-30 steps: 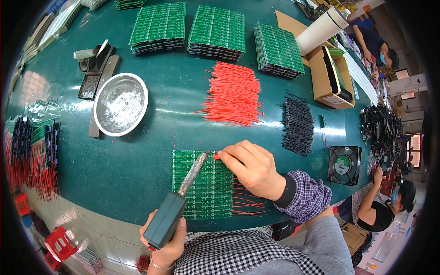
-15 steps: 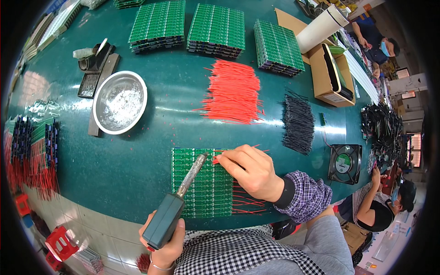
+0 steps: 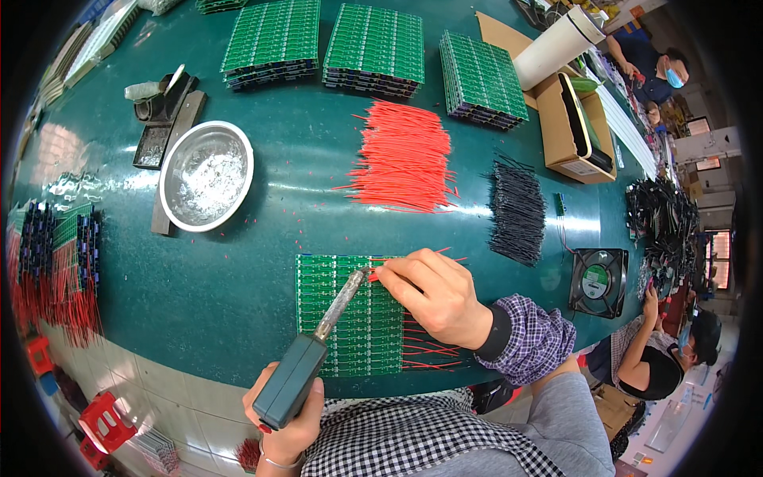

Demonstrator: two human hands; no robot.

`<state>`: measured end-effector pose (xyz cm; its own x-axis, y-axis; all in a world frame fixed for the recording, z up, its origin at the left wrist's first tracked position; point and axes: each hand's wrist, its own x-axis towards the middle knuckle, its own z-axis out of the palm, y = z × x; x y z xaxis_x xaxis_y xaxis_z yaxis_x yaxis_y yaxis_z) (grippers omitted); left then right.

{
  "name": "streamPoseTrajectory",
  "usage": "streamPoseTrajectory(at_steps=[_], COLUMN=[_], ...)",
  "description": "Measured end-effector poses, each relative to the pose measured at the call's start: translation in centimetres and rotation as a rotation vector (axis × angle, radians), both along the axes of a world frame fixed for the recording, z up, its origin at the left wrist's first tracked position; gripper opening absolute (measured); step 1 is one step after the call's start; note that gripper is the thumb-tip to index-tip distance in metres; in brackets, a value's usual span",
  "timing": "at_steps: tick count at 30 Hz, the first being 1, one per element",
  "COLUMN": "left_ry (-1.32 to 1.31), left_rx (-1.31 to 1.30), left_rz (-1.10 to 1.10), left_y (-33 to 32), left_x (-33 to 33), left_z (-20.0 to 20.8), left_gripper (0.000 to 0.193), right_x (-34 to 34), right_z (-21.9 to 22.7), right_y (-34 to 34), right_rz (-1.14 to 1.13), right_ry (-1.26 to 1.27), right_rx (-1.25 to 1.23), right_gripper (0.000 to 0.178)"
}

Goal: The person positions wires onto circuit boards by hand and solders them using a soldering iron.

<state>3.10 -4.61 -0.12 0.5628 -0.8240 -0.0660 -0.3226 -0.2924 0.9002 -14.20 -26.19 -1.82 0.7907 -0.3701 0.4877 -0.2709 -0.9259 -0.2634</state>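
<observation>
While left hand (image 3: 299,429) grips iron (image 3: 292,381), right hand (image 3: 435,296) pinches red wire (image 3: 373,278) beside iron's tip, over board (image 3: 346,338); 1 bowl (image 3: 208,137) leftward.

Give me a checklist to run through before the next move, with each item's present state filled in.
1. Soldering iron gripped by its handle in the left hand: ok.
2. Red wires at the right hand's fingertips, over the circuit board: ok.
3. Circuit board lying flat on the table: ok.
4. Right fingertips well away from the iron's tip: not ok, very close.
5. Iron's tip touching a pad: cannot tell, too small.
</observation>
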Motion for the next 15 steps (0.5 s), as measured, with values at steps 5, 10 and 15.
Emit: streamPoseTrajectory(at_steps=[5,10,15], left_ry=[-0.026,-0.038,0.009], left_rx=[0.007,-0.004,-0.073], left_rz=[-0.031,-0.029,0.071], left_y=[-0.1,0.2,0.9], left_x=[0.1,0.0,-0.3], left_z=[0.2,-0.3,-1.0], left_gripper=[0.020,0.020,0.021], right_x=[0.1,0.1,0.1], right_z=[0.0,0.2,0.0], right_y=[0.0,0.1,0.1], right_rz=[-0.001,-0.002,-0.008], right_ry=[0.003,0.011,0.004], right_rx=[-0.008,0.004,-0.011], right_gripper=[0.024,0.024,0.024])
